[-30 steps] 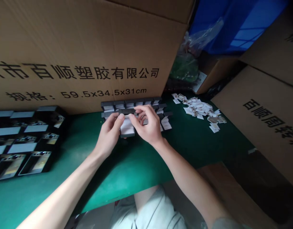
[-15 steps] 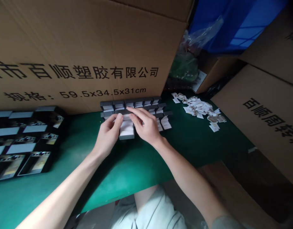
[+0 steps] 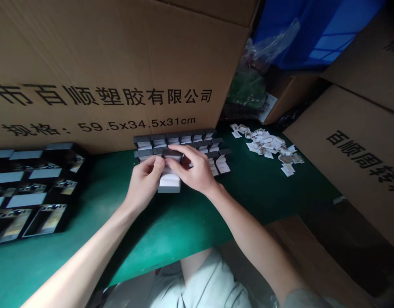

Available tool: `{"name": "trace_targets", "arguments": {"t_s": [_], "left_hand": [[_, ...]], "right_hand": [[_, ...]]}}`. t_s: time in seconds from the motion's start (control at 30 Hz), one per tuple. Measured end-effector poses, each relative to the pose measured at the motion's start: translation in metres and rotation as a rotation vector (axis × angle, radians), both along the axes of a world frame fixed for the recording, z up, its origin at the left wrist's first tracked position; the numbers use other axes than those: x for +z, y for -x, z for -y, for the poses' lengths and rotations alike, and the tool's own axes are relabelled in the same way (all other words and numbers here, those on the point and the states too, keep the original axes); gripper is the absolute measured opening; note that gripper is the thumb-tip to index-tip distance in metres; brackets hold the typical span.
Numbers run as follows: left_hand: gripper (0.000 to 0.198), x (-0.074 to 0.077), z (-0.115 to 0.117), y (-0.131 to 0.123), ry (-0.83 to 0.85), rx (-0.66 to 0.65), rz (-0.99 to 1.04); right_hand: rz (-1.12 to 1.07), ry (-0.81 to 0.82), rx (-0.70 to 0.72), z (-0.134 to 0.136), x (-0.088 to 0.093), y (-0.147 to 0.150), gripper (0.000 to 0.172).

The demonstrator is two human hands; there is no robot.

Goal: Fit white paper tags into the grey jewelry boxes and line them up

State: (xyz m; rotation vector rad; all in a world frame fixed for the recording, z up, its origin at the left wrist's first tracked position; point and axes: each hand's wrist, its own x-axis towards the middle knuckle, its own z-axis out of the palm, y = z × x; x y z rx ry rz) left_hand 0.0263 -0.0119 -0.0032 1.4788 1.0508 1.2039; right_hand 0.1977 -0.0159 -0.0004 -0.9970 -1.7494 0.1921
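A small open grey box with a white lining is held between both hands above the green table. My left hand grips its left side, thumb on the upper edge. My right hand curls over its lid and right side, fingers closed on it. Just behind the hands, several more open grey boxes with white linings stand in rows against a large cardboard carton.
A heap of small white paper tags lies to the right. Black trays with several framed items fill the left. More cardboard cartons stand on the right, a blue crate and plastic bags behind.
The box in my hands has come slightly nearer and lower, away from the rows. My right fingers have shifted from the box's top edge to curl over its lid.
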Motion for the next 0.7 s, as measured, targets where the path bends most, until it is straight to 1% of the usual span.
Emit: {"name": "trace_targets", "arguments": {"t_s": [0.13, 0.27, 0.43, 0.57, 0.7], "left_hand": [[0.061, -0.003, -0.001, -0.002, 0.01, 0.01, 0.007], [0.06, -0.003, 0.0, -0.005, 0.129, 0.013, 0.116], [0.058, -0.001, 0.0, -0.008, 0.245, -0.011, 0.241], [0.058, -0.002, -0.001, -0.009, 0.258, 0.0, 0.256], [0.064, -0.002, 0.0, -0.01, 0.231, -0.002, 0.208]], "right_hand": [[-0.013, -0.034, 0.025, -0.001, 0.0, -0.001, 0.02], [-0.005, -0.061, 0.054, -0.003, -0.002, -0.001, 0.019], [0.026, -0.025, 0.036, -0.003, -0.005, -0.002, 0.016], [0.051, 0.005, 0.013, -0.002, -0.004, -0.003, 0.016], [0.006, 0.038, 0.008, -0.001, -0.003, -0.003, 0.011]]}}
